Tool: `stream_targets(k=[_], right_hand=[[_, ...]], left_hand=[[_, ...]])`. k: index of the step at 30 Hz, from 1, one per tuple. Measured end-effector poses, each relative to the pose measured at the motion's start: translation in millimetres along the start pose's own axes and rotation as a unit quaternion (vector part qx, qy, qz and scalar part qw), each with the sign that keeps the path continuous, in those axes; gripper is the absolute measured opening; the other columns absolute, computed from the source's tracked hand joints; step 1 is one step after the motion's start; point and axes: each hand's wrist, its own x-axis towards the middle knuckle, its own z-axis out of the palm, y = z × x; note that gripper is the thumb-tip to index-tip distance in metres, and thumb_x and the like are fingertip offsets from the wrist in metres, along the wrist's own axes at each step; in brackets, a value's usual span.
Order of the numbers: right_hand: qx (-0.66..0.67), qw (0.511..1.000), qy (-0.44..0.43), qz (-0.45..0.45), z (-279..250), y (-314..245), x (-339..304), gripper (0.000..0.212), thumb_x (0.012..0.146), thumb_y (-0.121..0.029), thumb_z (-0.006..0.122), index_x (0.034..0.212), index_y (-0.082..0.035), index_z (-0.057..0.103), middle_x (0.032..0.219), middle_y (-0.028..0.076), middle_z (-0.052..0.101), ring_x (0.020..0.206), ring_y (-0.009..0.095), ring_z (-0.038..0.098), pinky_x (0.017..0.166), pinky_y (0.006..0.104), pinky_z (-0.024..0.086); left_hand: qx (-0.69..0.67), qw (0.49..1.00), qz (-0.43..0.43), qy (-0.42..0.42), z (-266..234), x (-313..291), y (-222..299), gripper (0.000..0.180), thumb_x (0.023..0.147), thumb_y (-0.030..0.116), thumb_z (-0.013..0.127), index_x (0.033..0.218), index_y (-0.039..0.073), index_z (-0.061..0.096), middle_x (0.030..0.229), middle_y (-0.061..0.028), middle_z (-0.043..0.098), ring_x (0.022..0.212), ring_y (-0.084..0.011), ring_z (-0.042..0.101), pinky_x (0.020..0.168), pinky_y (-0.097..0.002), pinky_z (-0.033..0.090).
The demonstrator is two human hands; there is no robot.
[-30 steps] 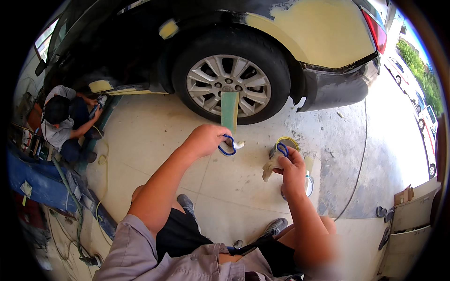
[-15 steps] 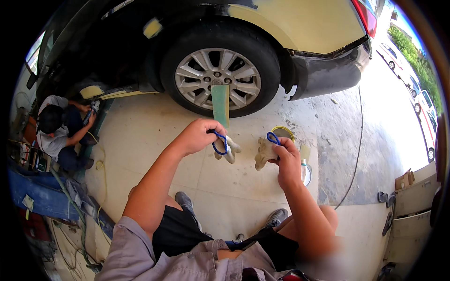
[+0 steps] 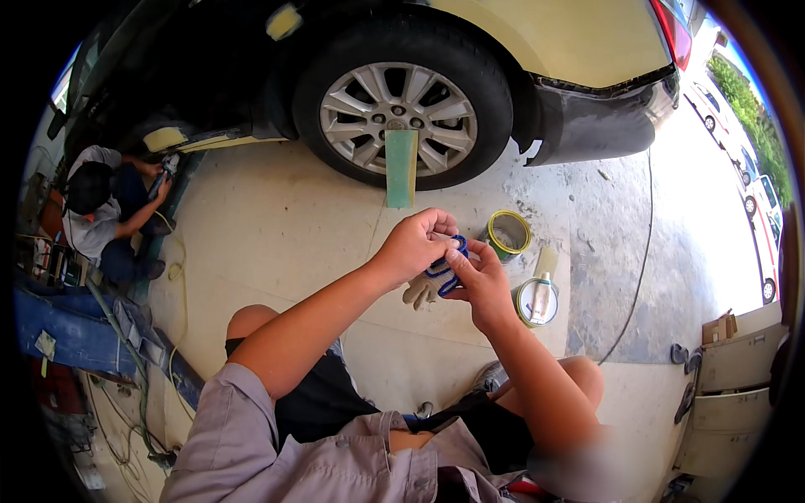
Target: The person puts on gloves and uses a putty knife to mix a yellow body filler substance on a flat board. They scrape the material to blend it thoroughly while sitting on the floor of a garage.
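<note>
Two pale knit work gloves (image 3: 423,291) with blue-edged cuffs hang between my hands, close together in front of me. My left hand (image 3: 419,243) is closed, its fingertips pinching at the blue cuff edge. Right beside it, touching or nearly so, my right hand (image 3: 480,281) is closed on the cuffs from the other side. Which glove each hand grips is hard to tell, as the fingers cover part of them. Beyond my hands, a long green strip or board (image 3: 401,168) stands against the wheel (image 3: 398,117) of a car.
An open yellow-rimmed can (image 3: 510,233) stands on the floor right of my hands. Nearer is a lidded can (image 3: 527,306) with a white tube (image 3: 542,295) on top. At the left, another person (image 3: 96,210) crouches with a tool by the car. A hose (image 3: 178,270) trails across the floor.
My hands, each with a glove and apart before, have come together, the right moving left and the left moving right. The gloves now overlap. The view has shifted slightly.
</note>
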Motion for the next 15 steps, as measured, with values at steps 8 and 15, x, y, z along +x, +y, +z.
stream_targets(k=[8,15], right_hand=[[0.190,0.974,0.103,0.062,-19,3,12,0.022,0.099,-0.008,0.053,0.120,0.001,0.054,0.111,0.016,0.068,0.092,0.028,0.074,0.074,0.0369,0.066],[0.275,0.951,0.050,0.135,-5,32,0,0.031,0.101,-0.013,0.046,0.124,0.005,0.052,0.112,0.022,0.067,0.098,0.037,0.073,0.084,0.0466,0.063]], left_hand=[[0.274,0.953,0.059,0.115,-6,-8,14,0.039,0.097,0.036,0.073,0.112,0.000,0.069,0.098,-0.0129,0.074,0.092,-0.0205,0.073,0.078,-0.0341,0.057],[0.274,0.961,-0.026,0.021,10,-5,-27,0.044,0.092,0.044,0.071,0.103,0.001,0.070,0.087,-0.0115,0.073,0.075,-0.0222,0.070,0.071,-0.0359,0.055]])
